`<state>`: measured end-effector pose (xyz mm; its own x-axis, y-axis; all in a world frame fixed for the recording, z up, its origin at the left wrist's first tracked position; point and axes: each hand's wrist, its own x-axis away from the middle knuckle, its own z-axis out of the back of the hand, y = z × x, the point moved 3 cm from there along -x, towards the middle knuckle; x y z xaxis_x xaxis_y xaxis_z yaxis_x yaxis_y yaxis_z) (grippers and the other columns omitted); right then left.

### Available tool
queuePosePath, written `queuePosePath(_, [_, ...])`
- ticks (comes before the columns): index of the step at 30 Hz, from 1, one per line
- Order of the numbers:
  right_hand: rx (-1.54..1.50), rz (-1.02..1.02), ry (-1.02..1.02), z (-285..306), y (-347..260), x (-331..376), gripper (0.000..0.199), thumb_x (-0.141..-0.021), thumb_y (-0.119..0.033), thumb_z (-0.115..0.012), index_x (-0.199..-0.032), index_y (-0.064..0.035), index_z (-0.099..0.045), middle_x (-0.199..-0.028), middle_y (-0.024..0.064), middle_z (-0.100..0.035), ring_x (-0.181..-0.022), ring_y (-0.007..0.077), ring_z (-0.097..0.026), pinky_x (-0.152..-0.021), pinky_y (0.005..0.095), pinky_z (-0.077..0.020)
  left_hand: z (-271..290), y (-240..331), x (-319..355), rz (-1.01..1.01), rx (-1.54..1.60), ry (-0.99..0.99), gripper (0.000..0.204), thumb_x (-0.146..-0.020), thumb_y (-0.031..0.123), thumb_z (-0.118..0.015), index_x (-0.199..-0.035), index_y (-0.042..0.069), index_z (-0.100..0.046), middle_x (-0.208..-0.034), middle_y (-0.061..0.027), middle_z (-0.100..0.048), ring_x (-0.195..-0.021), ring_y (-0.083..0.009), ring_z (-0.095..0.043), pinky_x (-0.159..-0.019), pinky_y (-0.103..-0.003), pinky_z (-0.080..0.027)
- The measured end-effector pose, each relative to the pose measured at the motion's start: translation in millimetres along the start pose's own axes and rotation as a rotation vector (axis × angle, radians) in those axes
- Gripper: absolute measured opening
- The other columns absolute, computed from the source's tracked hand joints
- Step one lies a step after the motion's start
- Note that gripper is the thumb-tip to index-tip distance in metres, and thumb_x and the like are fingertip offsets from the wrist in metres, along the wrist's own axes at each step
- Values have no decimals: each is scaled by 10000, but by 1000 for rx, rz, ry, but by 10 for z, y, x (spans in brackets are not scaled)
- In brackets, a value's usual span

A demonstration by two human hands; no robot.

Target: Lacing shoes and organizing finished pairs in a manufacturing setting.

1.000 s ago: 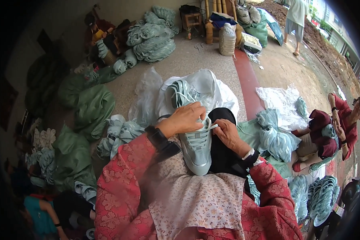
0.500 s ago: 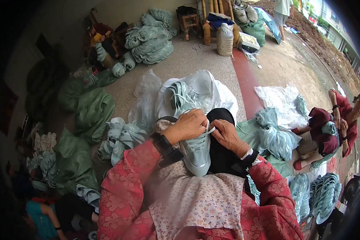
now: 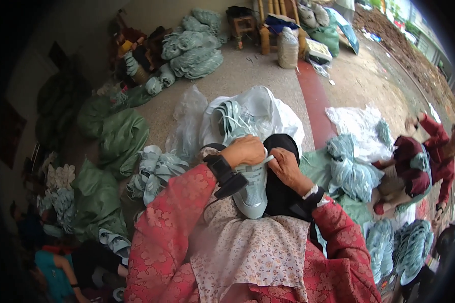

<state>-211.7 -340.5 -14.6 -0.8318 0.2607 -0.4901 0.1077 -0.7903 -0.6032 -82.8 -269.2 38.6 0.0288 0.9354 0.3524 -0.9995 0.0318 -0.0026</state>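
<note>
Head view looked down on a seated person in red patterned sleeves, with a floral apron over the lap. Far to the left, green sacks lay slumped on the concrete floor, and just right of them sat a loose heap of pale teal shoe uppers. Moving inward, the left hand, wearing a black wrist device, was curled tightly over the top of a pale teal sneaker, its fingers closed on the shoe near the laces. That sneaker rested upright on the lap, between the two hands, against dark trousers. Behind it stood an open white plastic bag with more teal pieces showing inside. The right hand was just beside the left, touching the sneaker's right edge, its fingertips pinching a thin white lace end that ran across to the left hand. Further right lay a bundle of teal uppers on the floor. At the far right, another person in a red jacket sat bent over similar work.
</note>
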Motion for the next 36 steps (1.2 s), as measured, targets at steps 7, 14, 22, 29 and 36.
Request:
queuePosePath(7, [-143, -108, 151, -92, 24, 90, 209, -858, -136, -550, -732, 8, -465, -693, 180, -477, -648, 361, -491, -601, 433, -405, -20, -647, 163, -126, 573, -27, 421, -860, 378, -577, -728, -17, -640, -672, -174, -591, -589, -240, -516, -583, -393, -423])
queuePosePath(14, [-279, -322, 56, -75, 142, 87, 144, -842, -80, -575, -772, 3, -481, -646, 56, -407, -627, 114, -444, -566, 270, -378, -177, -1483, 1247, 425, 744, 326, 429, -842, 423, -699, -659, 41, -631, -590, 13, -514, -570, -102, -465, -536, -304, -382])
queuePosePath(22, [-780, -520, 119, 229, 51, 108, 225, -789, -8, -531, -1001, -7, -606, -941, 53, -621, -842, 131, -594, -763, 248, -459, -941, -625, 1965, 332, 1687, 286, 267, -966, 286, -596, -966, 40, -702, -665, 25, -590, -564, -46, -519, -480, -191, -397])
queuePosePath(29, [-780, -515, 130, 192, -26, 137, 206, -796, -37, -524, -976, 1, -616, -924, 54, -624, -839, 137, -603, -801, 251, -444, -1162, -209, 1514, -43, 2552, 539, 331, -1006, 302, -543, -1214, 46, -551, -792, -5, -569, -577, -99, -507, -501, -222, -407])
queuePosePath(36, [-682, -524, 115, 207, -24, 137, 192, -809, -46, -541, -972, -11, -635, -922, 32, -642, -837, 122, -603, -803, 239, -439, -1294, -774, 1618, -281, 2786, 948, 234, -1028, 210, -499, -1165, 31, -563, -739, 39, -467, -605, -63, -421, -514, -205, -376])
